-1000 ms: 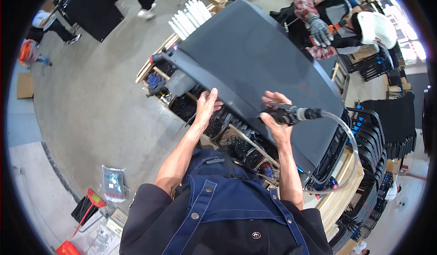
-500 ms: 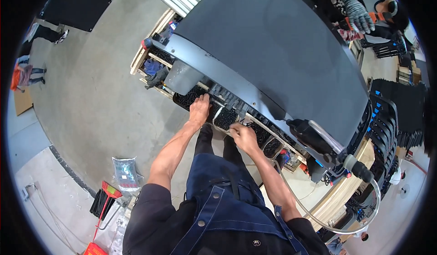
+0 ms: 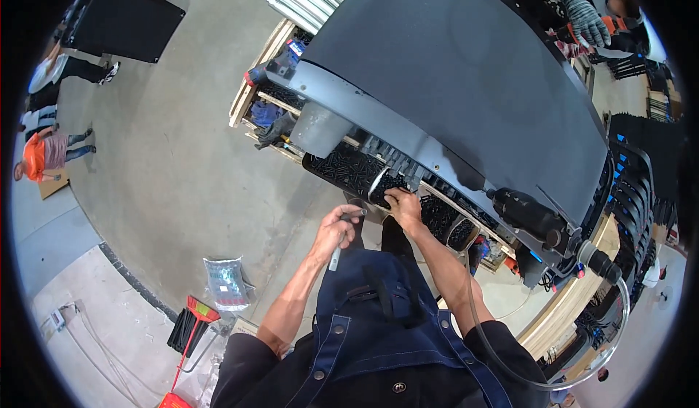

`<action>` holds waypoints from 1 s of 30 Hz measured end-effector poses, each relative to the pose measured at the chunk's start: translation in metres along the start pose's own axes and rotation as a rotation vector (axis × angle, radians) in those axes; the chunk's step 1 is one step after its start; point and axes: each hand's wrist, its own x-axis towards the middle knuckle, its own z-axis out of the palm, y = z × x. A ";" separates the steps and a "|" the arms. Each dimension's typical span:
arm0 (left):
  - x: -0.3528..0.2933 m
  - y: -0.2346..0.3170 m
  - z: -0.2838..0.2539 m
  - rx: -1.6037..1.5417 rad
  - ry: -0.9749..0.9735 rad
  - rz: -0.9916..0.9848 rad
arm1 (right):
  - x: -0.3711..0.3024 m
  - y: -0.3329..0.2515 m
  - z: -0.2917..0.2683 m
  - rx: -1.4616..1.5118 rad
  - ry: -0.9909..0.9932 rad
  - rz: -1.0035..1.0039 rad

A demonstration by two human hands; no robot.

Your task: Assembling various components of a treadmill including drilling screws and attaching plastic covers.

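Note:
My left hand is closed around a slim grey metal tool, in front of my apron. One end of it sticks out below the palm, and a dark round tip shows by the fingertips; its exact kind is unclear. My right hand reaches into a white-rimmed container of small black parts, fingers bent together; whatever they pinch is hidden. Left of that container lies a black bin of long black screws. Above both hands stretches a large dark grey panel with a lighter curved edge.
A black power tool with a clear hose rests at the panel's right. A grey cup stands by the edge. Across the panel is a co-worker's gloved hand. Two people walk at far left. A red broom lies lower left.
My left hand has come out of the screw bin toward my body, now with the metal tool showing. My right hand has moved up into the white-rimmed container. The view has shifted slightly.

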 end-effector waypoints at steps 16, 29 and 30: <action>-0.059 0.005 0.136 0.047 -0.192 0.314 | -0.133 -0.127 -0.192 0.800 0.256 -0.310; -0.101 -0.022 0.269 0.550 0.517 1.150 | -0.175 -0.089 -0.234 0.603 0.582 -0.602; -0.098 -0.028 0.279 0.493 0.514 1.102 | -0.179 -0.087 -0.236 0.807 0.526 -0.523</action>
